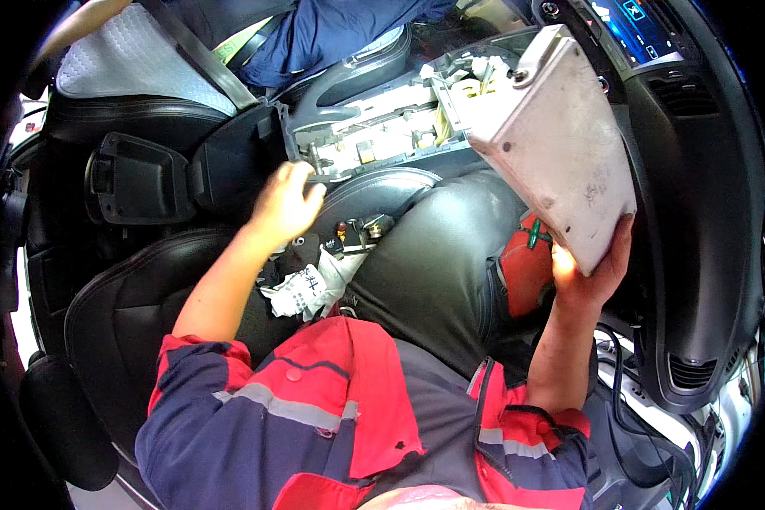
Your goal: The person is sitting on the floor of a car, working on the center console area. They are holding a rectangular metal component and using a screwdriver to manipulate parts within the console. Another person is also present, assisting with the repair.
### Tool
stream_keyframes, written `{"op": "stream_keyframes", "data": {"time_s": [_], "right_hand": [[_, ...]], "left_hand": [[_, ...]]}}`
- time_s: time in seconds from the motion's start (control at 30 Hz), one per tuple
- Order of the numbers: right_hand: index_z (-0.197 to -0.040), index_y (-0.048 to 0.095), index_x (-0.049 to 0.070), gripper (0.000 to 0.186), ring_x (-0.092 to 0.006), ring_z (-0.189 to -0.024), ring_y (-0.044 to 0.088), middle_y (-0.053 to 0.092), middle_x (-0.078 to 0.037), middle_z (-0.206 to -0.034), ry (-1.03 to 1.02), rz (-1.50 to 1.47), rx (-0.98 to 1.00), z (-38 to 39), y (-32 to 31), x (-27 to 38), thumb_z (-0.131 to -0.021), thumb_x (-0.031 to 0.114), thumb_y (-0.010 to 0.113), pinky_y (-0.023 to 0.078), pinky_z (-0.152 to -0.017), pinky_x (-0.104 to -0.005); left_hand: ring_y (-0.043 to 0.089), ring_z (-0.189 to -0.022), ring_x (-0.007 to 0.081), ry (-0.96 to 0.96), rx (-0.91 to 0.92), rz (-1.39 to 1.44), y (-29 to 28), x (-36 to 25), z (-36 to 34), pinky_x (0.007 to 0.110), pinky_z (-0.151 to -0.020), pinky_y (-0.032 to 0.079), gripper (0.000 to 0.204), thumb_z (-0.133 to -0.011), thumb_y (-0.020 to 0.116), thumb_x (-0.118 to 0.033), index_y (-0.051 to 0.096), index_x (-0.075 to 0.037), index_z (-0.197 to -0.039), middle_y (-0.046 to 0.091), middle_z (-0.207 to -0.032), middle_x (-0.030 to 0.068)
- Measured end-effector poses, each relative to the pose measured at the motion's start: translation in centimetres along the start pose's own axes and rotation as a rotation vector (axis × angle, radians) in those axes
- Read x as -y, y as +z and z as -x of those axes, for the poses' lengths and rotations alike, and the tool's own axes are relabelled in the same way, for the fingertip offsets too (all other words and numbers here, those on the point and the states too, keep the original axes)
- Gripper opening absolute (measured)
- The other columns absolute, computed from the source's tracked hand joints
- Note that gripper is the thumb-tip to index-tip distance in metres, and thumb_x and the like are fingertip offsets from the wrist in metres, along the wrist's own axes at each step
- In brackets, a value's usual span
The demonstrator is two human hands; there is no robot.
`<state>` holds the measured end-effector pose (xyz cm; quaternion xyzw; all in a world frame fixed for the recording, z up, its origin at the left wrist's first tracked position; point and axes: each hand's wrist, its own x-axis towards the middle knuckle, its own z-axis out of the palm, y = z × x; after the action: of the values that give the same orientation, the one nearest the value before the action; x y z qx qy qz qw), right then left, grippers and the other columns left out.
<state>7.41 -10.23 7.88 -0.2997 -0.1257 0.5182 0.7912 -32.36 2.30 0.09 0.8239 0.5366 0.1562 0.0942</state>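
In the head view, gripping a large pale panel (561,136) with the right hand (593,276) — fingers and thumb closed on its lower corner — and holding it aslant over the front end of an opened console (399,161). Upper corner of the panel near a lit screen (637,30), right edge near the dashboard (688,187). Just beside its lower left edge, a small green handle (533,234).

At the rear corner of the console, on the side nearest the body, the left hand (289,204), with bent fingers and thumb apart; cannot tell about touch or grip there. Inside the console, white parts (357,136) and, toward its front end, yellow wires (443,126). On the seat (136,297), along the edge next to the console, a crumpled white bag (297,291) near small loose parts (374,229). Beyond the console's far edge, another person's dark blue clothing (327,38) and a silvery seat cover (144,64).
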Motion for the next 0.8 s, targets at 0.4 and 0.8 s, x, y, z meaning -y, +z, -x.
{"op": "stream_keyframes", "data": {"time_s": [0.4,0.8], "right_hand": [[-0.14,0.041,0.006,0.056,-0.0304,-0.128,0.048,0.048,-0.013,-0.14,-0.081,0.043,-0.08,-0.2,-0.3,1.3,-0.097,0.042,0.047,0.036,-0.107,-0.0511],[-0.136,0.047,0.007,0.053,-0.0294,-0.131,0.043,0.049,-0.009,-0.139,-0.273,0.075,-0.219,0.1,-1.1,6.0,-0.095,0.04,0.053,0.028,-0.11,-0.053]], "left_hand": [[0.063,-0.103,0.035,-0.772,0.334,0.499,2.5,7.8,-9.4,0.041,-0.088,0.048,0.058,-0.083,0.067,-0.04,0.059,0.008,-0.115,0.065,-0.109,0.0255],[0.058,-0.107,0.0317,0.104,-0.301,0.275,2.5,-3.6,-8.8,0.041,-0.09,0.047,0.037,-0.085,0.065,-0.012,0.053,-0.002,-0.118,0.058,-0.119,0.0178]]}}
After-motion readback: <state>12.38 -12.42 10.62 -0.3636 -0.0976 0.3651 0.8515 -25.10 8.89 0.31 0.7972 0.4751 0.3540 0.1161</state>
